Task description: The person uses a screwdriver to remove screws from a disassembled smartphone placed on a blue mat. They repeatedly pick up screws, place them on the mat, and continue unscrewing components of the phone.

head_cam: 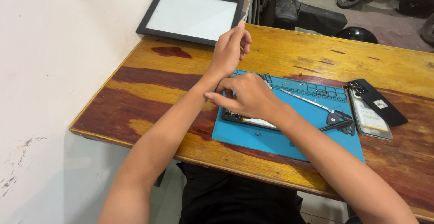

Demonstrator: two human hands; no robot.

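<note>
- our left hand (pixel 229 50) was raised above the far part of the varnished wooden table (pixel 289 52), fingers loosely curled and close together, the index finger pointing up toward the black-framed white panel (pixel 192 15) that leaned at the wall; we could not tell whether anything thin was pinched in it.
- our right hand (pixel 247 96) rested over the dark opened phone body (pixel 246 119), fingers half closed and narrow, thumb stretched toward our left wrist; the fingertips touched or nearly touched that wrist, and we could not tell which.
- the opened phone body lay on the near left part of the blue rubber work mat (pixel 294 136), mostly hidden under our right hand, only its near edge showing.
- on the mat's right part lay thin metal tweezers (pixel 307 100), angled, and just beside them a small black tool (pixel 340 120) with a pointed end.
- the mat's far edge held a row of small moulded compartments (pixel 316 88).
- just off the mat's right edge lay a flat phone screen panel (pixel 370 118), pale and glossy, and touching it on the far side a black phone back cover (pixel 377 101) with camera rings at its far end and a small white rectangular sticker near its middle.
- a tiny dark screw (pixel 258 134) sat on the mat near the phone body.
</note>
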